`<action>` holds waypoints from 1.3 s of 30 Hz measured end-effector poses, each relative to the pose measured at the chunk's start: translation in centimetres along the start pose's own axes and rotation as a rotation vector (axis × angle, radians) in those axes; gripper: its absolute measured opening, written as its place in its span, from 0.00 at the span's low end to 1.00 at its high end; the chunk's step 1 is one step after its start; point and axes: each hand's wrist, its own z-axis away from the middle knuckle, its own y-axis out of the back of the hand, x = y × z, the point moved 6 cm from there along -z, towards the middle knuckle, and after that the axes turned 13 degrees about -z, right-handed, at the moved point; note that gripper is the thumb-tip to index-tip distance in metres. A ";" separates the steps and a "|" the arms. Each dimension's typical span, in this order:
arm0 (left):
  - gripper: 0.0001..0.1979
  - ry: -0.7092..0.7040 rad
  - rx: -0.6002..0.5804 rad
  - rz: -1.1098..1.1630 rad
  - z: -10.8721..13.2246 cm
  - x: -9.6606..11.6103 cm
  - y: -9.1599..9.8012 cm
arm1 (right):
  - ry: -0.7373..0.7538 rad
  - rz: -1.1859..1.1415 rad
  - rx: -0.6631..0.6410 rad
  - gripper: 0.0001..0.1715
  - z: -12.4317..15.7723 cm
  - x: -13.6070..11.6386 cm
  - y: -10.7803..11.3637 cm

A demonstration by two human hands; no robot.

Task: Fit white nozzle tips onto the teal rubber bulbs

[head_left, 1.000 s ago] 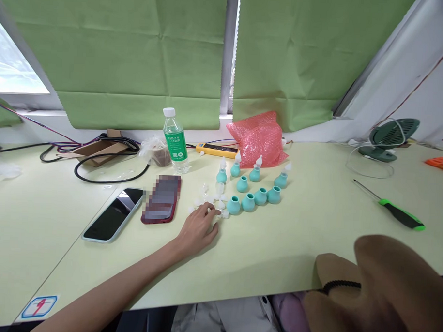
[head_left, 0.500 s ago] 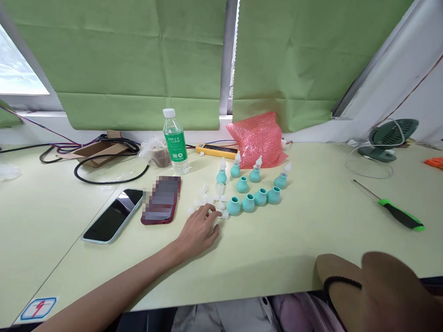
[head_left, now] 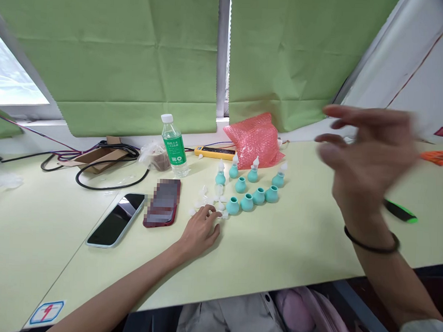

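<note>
The pale yellow-green desk [head_left: 294, 255], smooth and thinly seamed, stretched on every side of the bottle [head_left: 175, 150]. Behind the bottle hung creased green blinds [head_left: 112, 60] with scalloped edges, over a white sill.

To the right of the bottle and nearer the viewer, the right hand [head_left: 370, 152] was raised and blurred in the air; its grip looked bare, fingers bent, a modest gap between them and the thumb. The left hand [head_left: 200, 231] lay in front of the bottle, fingertips down at the small pieces; I cannot tell whether its grip held any.

Just right of the bottle sat a glossy coral-pink bubble-wrap bag [head_left: 256, 143]. Left of it was an open cardboard box [head_left: 98, 161] under a looped black cable [head_left: 108, 187]. In front of it lay two flat phones, one red-cased [head_left: 162, 202], the other pale-cased [head_left: 116, 220] and farther left. Far right of the bottle, a black-and-green handle [head_left: 400, 211] showed partly, its other end hidden by the right arm.

Right of the bottle, toward the viewer, stood nine matte teal bulbs [head_left: 247, 203], round with short necks: four bore translucent pointed tips, five had open mouths. Between them and the left hand lay whitish, translucent pieces [head_left: 220, 204].
</note>
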 end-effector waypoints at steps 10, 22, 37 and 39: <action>0.14 -0.014 0.034 0.003 0.1 0.2 0.3 | -0.554 0.597 -0.329 0.46 5.9 19.0 0.2; 0.13 0.041 0.123 0.106 0.1 -0.1 1.8 | -0.350 0.499 -0.055 0.16 5.1 14.3 -1.3; 0.23 0.339 -0.178 1.021 0.2 -1.6 -0.2 | -0.233 -0.184 -0.823 0.06 15.5 1.1 -14.3; 0.23 0.380 -0.290 1.204 0.1 -1.5 -0.8 | -0.238 -0.206 -0.818 0.07 15.4 0.8 -14.2</action>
